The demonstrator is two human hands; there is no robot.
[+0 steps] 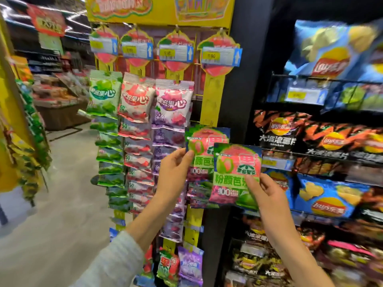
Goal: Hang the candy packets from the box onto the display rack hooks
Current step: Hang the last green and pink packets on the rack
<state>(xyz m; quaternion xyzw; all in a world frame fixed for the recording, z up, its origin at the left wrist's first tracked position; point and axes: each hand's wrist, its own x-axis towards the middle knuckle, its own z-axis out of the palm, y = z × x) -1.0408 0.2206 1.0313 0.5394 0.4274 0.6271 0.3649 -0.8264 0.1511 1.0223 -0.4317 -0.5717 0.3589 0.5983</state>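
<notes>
A yellow display rack (212, 96) stands ahead with columns of hanging candy packets: green (104, 94), red (135, 98) and purple (173, 102). In its right column hangs a pink-and-green packet (204, 139). My left hand (176, 168) pinches that hanging packet's left edge between thumb and fingers. My right hand (267, 193) pinches the lower part of a second pink-and-green packet (236, 168), held just in front of and right of the hanging one. The hook behind the packets is hidden. No box is in view.
Price tags (178, 51) hang across the rack's top row. Wire shelves with chip bags (329, 141) fill the right side, close to my right hand. An aisle with open floor (62, 183) runs to the left, with another hanging display (33, 141) at the far left.
</notes>
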